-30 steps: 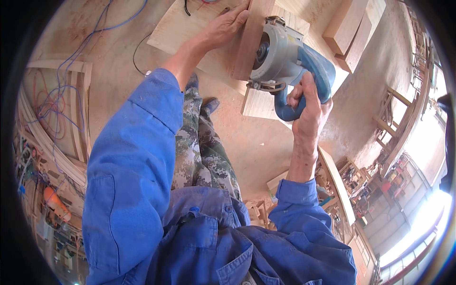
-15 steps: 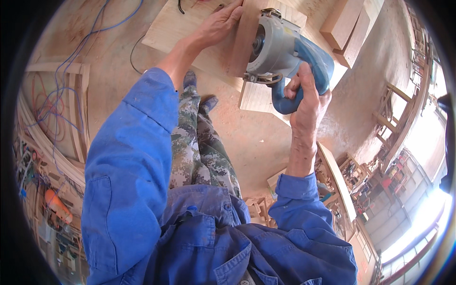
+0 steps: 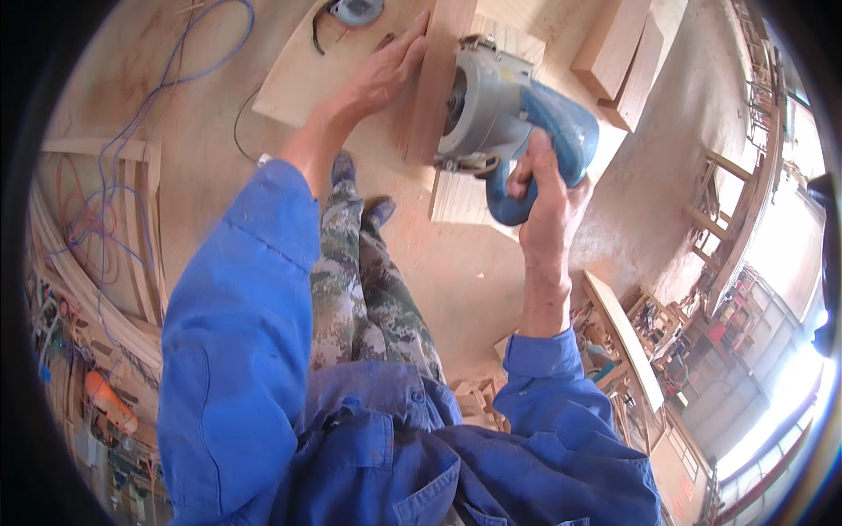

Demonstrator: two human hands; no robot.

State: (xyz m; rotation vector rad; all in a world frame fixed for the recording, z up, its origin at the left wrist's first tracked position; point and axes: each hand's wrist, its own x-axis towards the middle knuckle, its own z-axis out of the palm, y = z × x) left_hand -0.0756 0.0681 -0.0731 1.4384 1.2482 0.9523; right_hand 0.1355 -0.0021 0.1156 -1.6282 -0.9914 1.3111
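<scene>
My right hand point(image 3: 553, 180) is wrapped round the blue rear handle of a circular saw point(image 3: 491, 96) with a grey housing and a dark round hub on its left side. The saw rests alongside a reddish-brown wooden board point(image 3: 438, 83). From the other side, my left hand point(image 3: 379, 81) lies against the board, its fingers stretched out along it. A pale wooden panel point(image 3: 294, 74) lies under the left hand and the board. Whether the blade is turning, I cannot tell; its edge is hidden.
Two brown timber blocks point(image 3: 612, 48) lie right of the saw. At the panel's far edge sits a silver-grey round object point(image 3: 358, 9) with a black curved piece. Blue cable point(image 3: 163, 86) trails over the floor at left, near a wooden frame point(image 3: 145, 210). Timber racks point(image 3: 745, 210) stand at right.
The view has tilted, so bench, saw and hands appear lower and slightly left. The silver-grey round object has come into sight. Both hands keep their places relative to board and saw.
</scene>
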